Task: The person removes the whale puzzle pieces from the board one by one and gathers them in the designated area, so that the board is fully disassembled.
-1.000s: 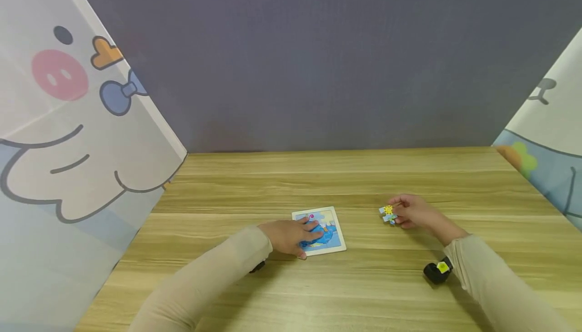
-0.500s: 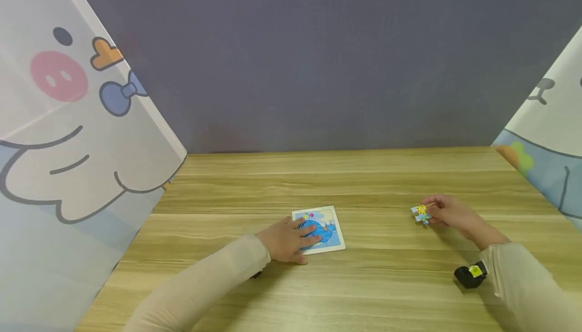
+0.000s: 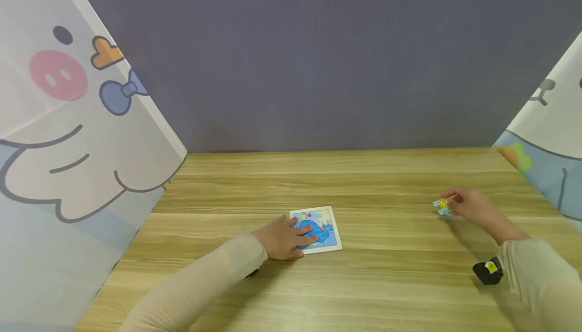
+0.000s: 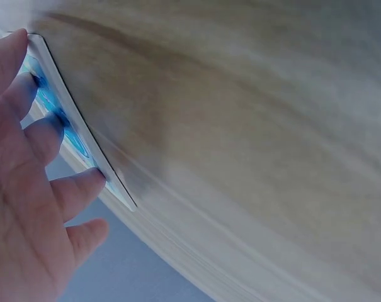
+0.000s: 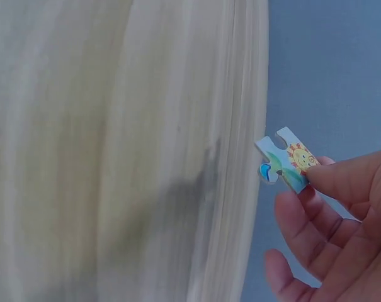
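Observation:
My left hand lies with spread fingers on a square puzzle board that has a white frame and a blue whale-like picture. Its fingers cover part of that picture. In the left wrist view the fingertips touch the board near its edge. Over on the right, my right hand pinches a jigsaw piece between thumb and fingers, held above the table. Seen from the right wrist, the piece is light blue with a smiling yellow sun and a bit of green.
The wooden table reaches back to a dark grey wall panel. White panels with cartoon prints stand at the left and right edges. A black wrist camera hangs under the right sleeve.
My right hand has carried the jigsaw piece rightward, away from the board. The left hand stays on the board, which has shifted very slightly left.

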Demonstrator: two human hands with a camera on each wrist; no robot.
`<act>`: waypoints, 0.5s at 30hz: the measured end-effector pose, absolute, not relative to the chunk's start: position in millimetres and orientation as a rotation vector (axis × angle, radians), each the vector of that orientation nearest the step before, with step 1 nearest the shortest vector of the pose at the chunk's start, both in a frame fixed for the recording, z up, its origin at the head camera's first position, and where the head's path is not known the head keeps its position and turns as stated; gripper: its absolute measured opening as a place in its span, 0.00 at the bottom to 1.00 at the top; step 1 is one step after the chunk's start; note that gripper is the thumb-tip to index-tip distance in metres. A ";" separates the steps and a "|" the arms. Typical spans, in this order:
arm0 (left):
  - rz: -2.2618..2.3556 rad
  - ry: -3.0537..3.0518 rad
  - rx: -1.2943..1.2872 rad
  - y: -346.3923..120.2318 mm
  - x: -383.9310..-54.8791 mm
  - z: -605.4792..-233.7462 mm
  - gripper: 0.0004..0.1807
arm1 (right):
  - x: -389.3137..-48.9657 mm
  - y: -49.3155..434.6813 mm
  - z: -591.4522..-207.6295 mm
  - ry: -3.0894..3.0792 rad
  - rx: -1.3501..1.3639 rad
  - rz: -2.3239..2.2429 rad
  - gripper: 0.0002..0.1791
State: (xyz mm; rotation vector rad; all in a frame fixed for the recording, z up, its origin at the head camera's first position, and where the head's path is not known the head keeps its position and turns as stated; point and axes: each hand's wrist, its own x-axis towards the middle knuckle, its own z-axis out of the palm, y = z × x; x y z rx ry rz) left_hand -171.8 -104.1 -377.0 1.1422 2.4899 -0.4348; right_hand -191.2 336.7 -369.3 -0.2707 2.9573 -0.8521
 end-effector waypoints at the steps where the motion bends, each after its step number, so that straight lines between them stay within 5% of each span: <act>1: -0.435 2.488 1.140 -103.9 -171.7 -376.5 0.28 | -191.5 338.4 -368.5 2.967 -0.272 -0.825 0.13; 15: -0.429 2.495 1.167 -104.3 -172.6 -380.0 0.29 | -197.7 355.0 -372.9 3.073 -0.306 -0.726 0.11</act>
